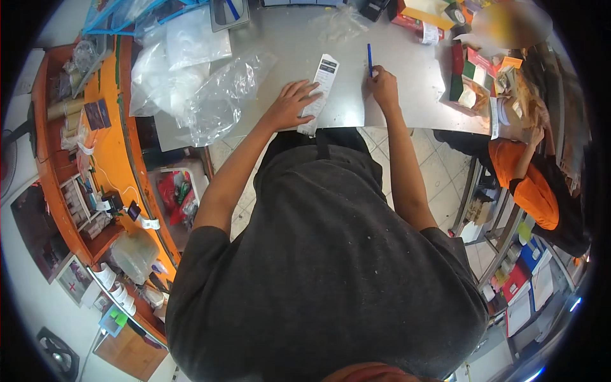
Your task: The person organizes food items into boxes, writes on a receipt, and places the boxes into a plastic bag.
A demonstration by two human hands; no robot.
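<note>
A long white paper receipt [324, 81] lies on the metal table [347, 105], its lower end reaching the near edge. Over its left side rests my left hand [289, 109], fingers spread flat on the paper and the tabletop. To the right of the receipt, my right hand [384, 88] is closed around a blue pen [369, 56], which points up and away from me. That hand is on or just above the tabletop; the pen's lower end is hidden by the fingers.
Clear plastic bags [219, 95] cover the table's left part, and another thin bag [344, 24] lies at the back. Boxes and packets [474, 76] crowd the right end, where a person in an orange and black top [525, 184] stands. Orange shelving [105, 137] is at far left.
</note>
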